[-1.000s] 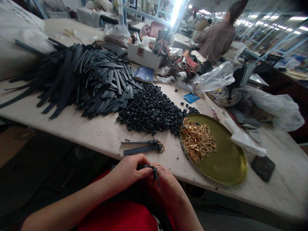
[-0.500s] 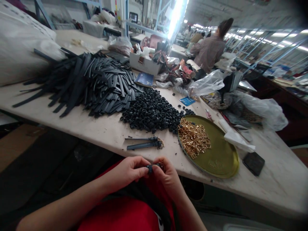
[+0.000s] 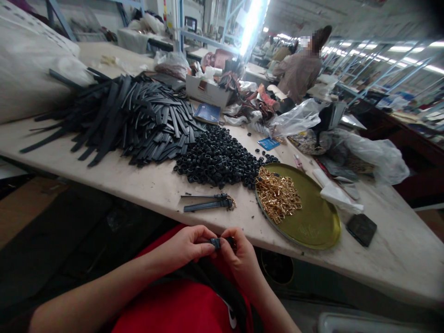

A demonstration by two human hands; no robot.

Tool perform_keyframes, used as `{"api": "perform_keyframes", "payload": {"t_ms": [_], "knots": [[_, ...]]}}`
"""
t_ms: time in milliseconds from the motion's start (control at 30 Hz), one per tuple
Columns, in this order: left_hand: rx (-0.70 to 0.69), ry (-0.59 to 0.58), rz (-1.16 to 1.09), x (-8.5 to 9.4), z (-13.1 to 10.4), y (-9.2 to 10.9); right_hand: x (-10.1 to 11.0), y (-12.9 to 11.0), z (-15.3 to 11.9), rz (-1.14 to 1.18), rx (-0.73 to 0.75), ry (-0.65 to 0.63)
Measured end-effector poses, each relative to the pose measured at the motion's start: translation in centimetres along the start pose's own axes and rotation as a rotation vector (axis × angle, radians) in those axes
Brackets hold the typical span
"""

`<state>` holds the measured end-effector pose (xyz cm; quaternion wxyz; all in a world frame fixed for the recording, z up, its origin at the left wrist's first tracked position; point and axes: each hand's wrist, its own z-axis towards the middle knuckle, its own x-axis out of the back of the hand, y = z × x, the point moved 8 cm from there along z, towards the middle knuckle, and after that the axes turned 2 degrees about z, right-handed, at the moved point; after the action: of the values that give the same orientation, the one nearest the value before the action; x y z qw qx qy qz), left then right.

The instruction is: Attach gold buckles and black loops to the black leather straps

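My left hand (image 3: pixel 194 243) pinches a dark strap (image 3: pixel 215 243) between thumb and fingers, just off the table's front edge. Against the strap's other end my right hand (image 3: pixel 240 253) is closed, thumb and forefinger pressed together. A glint of gold shows among the right fingers, though its shape is mostly hidden. On the table beyond lie two dark straps (image 3: pixel 204 207) with loops and gold buckles at their right ends. Behind these is a heap of small black loops (image 3: pixel 222 157). Gold buckles (image 3: pixel 277 196) are piled on a round olive-gold tray (image 3: pixel 312 233).
A large pile of dark strips (image 3: pixel 138 120) covers the table's left side. Further back are a white box (image 3: pixel 208 92), a blue booklet (image 3: pixel 207 114) and plastic bags (image 3: pixel 378 155). A dark square pad (image 3: pixel 361 230) lies right of the tray. A person (image 3: pixel 300 74) is in the background.
My hands stay together on the strap, with slight finger shifts; a little more of its dark end shows between them. The camera view has moved slightly.
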<state>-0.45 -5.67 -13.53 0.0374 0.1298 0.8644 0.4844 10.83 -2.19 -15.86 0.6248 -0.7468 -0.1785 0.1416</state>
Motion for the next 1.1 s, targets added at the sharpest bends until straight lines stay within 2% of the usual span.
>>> {"api": "perform_keyframes", "payload": {"t_ms": [167, 400, 467, 600, 667, 767, 867, 933, 1033, 1100], "knots": [[0.024, -0.036, -0.005, 0.1, 0.5, -0.3, -1.1, 0.9, 0.1, 0.303, -0.211, -0.191], [-0.058, -0.024, 0.002, -0.1, 1.2, 0.7, -1.9, 3.1, 0.7, 0.577, -0.357, -0.235], [-0.044, -0.006, 0.005, 0.0, 1.5, 0.4, -1.5, 3.3, 1.0, 0.483, -0.329, -0.209], [0.035, 0.009, -0.003, 0.2, 2.3, -0.6, 0.3, 1.3, 1.7, -0.068, -0.029, -0.079], [0.061, 0.006, -0.019, 0.3, 2.7, -1.0, 0.4, 0.4, 1.9, -0.254, 0.076, -0.078], [0.075, -0.008, -0.061, 0.5, 2.9, -1.2, 0.4, 0.7, 2.3, -0.221, 0.055, -0.087], [0.052, -0.049, -0.124, 0.3, 2.9, -1.2, -0.2, 2.4, 2.5, 0.063, -0.151, -0.145], [0.049, -0.058, -0.141, 0.2, 2.9, -1.4, -0.5, 2.8, 2.3, 0.118, -0.195, -0.158], [0.064, -0.028, -0.139, 0.1, 2.7, -1.9, -0.3, 1.5, 2.1, -0.093, -0.042, -0.123], [0.061, -0.007, -0.114, 0.1, 2.5, -2.0, -0.6, 0.7, 1.7, -0.194, 0.041, -0.144]]}}
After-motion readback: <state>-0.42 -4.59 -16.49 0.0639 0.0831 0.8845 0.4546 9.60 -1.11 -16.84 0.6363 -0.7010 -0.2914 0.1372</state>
